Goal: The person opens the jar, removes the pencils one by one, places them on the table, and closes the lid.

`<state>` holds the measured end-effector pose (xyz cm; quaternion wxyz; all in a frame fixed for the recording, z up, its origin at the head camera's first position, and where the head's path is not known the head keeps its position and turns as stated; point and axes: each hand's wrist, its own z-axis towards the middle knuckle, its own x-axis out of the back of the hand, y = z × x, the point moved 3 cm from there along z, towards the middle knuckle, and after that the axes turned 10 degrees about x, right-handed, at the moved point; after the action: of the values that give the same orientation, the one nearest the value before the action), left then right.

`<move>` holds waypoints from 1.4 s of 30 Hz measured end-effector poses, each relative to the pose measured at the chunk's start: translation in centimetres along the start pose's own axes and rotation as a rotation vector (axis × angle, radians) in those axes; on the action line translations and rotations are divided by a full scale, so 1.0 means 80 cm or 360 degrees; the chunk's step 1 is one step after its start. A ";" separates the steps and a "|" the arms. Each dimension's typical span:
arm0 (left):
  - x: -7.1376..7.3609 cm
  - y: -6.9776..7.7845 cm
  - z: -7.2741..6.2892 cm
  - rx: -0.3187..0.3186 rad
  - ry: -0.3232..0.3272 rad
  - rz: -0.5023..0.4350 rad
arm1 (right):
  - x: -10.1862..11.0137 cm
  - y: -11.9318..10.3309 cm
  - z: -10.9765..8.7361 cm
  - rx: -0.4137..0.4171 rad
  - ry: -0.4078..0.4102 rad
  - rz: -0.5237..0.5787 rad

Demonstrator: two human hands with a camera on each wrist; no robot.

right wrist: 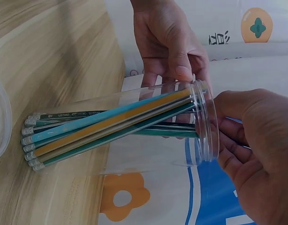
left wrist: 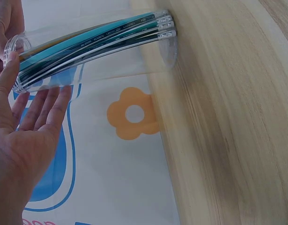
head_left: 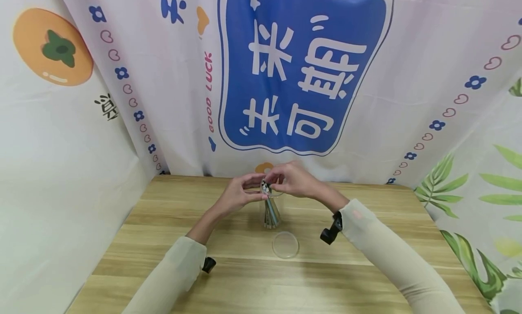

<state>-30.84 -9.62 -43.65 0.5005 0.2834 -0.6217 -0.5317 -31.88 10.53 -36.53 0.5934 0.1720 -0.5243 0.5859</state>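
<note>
a tall clear plastic cylindrical jar [right wrist: 205,150] stands upright on the light wood-grain worktop [head_left: 334,282], its mouth uncovered at the top. inside is a bundle of slim pencils in teal, light blue, orange and dark green [right wrist: 120,117], eraser ends down on the base and upper ends gathered at the mouth, leaning toward the left hand [head_left: 238,194]. that hand grips the jar just below its rim, thumb on one side and fairly straight fingers on the other, probably because so tall and light a vessel would tip if only its base bore it. the right hand [head_left: 297,180] is at the mouth with bent fingers, thumb near the pencil tops; whether it pinches a pencil or only touches the rim i cannot tell. a round translucent plastic lid [head_left: 285,245] lies flat nearer the person, apart from the jar, presumably to leave the mouth free
</note>
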 end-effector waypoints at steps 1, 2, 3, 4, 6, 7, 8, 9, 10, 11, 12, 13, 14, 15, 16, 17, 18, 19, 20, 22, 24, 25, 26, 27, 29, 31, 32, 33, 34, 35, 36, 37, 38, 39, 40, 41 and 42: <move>0.000 0.000 0.000 0.0000 -0.0001 0.0000 | -0.001 0.001 0.001 0.0006 0.0003 -0.0007; 0.000 0.000 0.000 0.0001 -0.0002 0.0000 | -0.002 0.001 0.001 0.0010 0.0006 -0.0014; 0.000 -0.001 0.000 0.0002 -0.0003 0.0000 | -0.003 0.002 0.002 0.0013 0.0010 -0.0024; 0.000 -0.001 0.000 0.0001 -0.0006 -0.0001 | -0.004 0.003 0.002 0.0013 0.0011 -0.0035; -0.001 0.000 0.000 0.0005 -0.0007 -0.0001 | -0.006 0.005 0.003 0.0011 0.0012 -0.0055; -0.001 0.000 0.000 0.0007 -0.0008 0.0000 | -0.007 0.005 0.003 0.0006 0.0012 -0.0065; -0.001 0.000 0.000 0.0010 -0.0007 0.0001 | -0.008 0.005 0.003 0.0003 0.0014 -0.0071; -0.001 0.000 0.000 0.0011 -0.0008 0.0001 | -0.008 0.005 0.003 -0.0004 0.0016 -0.0078; -0.001 0.000 0.000 0.0013 -0.0007 0.0004 | -0.008 0.005 0.003 -0.0010 0.0016 -0.0082; -0.001 0.000 0.000 0.0014 -0.0006 0.0007 | -0.008 0.004 0.004 -0.0015 0.0019 -0.0083; -0.001 0.000 0.000 0.0014 -0.0005 0.0009 | -0.008 0.004 0.004 -0.0023 0.0022 -0.0085; -0.001 0.000 0.000 0.0014 -0.0003 0.0013 | -0.009 0.004 0.004 -0.0035 0.0025 -0.0087; -0.001 0.000 0.000 0.0016 -0.0002 0.0016 | -0.009 0.004 0.004 -0.0045 0.0030 -0.0086; -0.001 -0.001 0.000 0.0015 -0.0001 0.0018 | -0.009 0.004 0.004 -0.0055 0.0033 -0.0087; -0.001 -0.001 0.000 0.0013 -0.0001 0.0019 | -0.009 0.003 0.004 -0.0063 0.0037 -0.0083; -0.001 0.000 0.000 0.0010 -0.0003 0.0018 | -0.010 0.003 0.004 -0.0071 0.0042 -0.0080; -0.001 0.000 0.000 0.0008 -0.0003 0.0018 | -0.010 0.003 0.004 -0.0077 0.0046 -0.0078; -0.001 0.000 0.000 0.0004 -0.0004 0.0018 | -0.010 0.002 0.004 -0.0078 0.0052 -0.0073; -0.001 0.000 0.000 0.0001 -0.0004 0.0017 | -0.010 0.001 0.004 -0.0078 0.0057 -0.0071; -0.002 0.000 0.000 -0.0002 -0.0005 0.0018 | -0.011 0.001 0.004 -0.0075 0.0066 -0.0068; -0.001 0.001 0.000 0.0001 -0.0003 0.0022 | -0.011 0.001 0.004 -0.0070 0.0078 -0.0068; -0.001 0.001 0.000 0.0003 -0.0003 0.0022 | -0.012 0.001 0.004 -0.0069 0.0085 -0.0066; -0.001 0.001 0.000 0.0005 -0.0003 0.0023 | -0.012 0.002 0.004 -0.0070 0.0091 -0.0065; -0.001 0.001 0.000 0.0007 -0.0005 0.0023 | -0.012 0.002 0.003 -0.0070 0.0097 -0.0060; -0.001 0.001 -0.001 0.0007 -0.0004 0.0022 | -0.013 0.002 0.003 -0.0069 0.0106 -0.0049; -0.001 0.000 -0.001 0.0005 -0.0003 0.0022 | -0.013 0.001 0.002 -0.0067 0.0112 -0.0039; -0.001 0.000 -0.001 0.0004 -0.0002 0.0024 | -0.013 0.001 0.001 -0.0064 0.0115 -0.0035; -0.001 0.000 -0.001 0.0003 -0.0001 0.0026 | -0.013 0.001 0.001 -0.0063 0.0116 -0.0032; -0.001 0.000 -0.001 0.0004 0.0001 0.0028 | -0.013 0.002 0.001 -0.0062 0.0117 -0.0030; -0.001 0.000 -0.001 0.0005 0.0002 0.0029 | -0.014 0.002 0.000 -0.0061 0.0118 -0.0027; -0.001 0.000 -0.001 0.0004 0.0003 0.0029 | -0.014 0.003 -0.001 -0.0062 0.0121 -0.0025; -0.001 0.000 -0.001 0.0005 0.0003 0.0025 | -0.014 0.004 -0.001 -0.0066 0.0123 -0.0021; -0.001 0.000 -0.001 0.0007 0.0001 0.0021 | -0.014 0.005 -0.002 -0.0071 0.0126 -0.0013; 0.000 0.000 -0.001 0.0008 -0.0002 0.0014 | -0.014 0.005 -0.002 -0.0075 0.0131 -0.0006; 0.000 0.000 -0.001 0.0007 -0.0004 0.0010 | -0.013 0.006 -0.003 -0.0081 0.0138 0.0007; 0.000 0.000 -0.001 0.0007 -0.0008 0.0004 | -0.013 0.007 -0.003 -0.0087 0.0146 0.0023; 0.000 -0.001 0.000 0.0006 -0.0011 0.0000 | -0.013 0.007 -0.004 -0.0093 0.0157 0.0046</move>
<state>-30.81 -9.64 -43.71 0.4978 0.2825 -0.6244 -0.5316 -32.02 10.39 -37.74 0.6147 0.1179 -0.5138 0.5867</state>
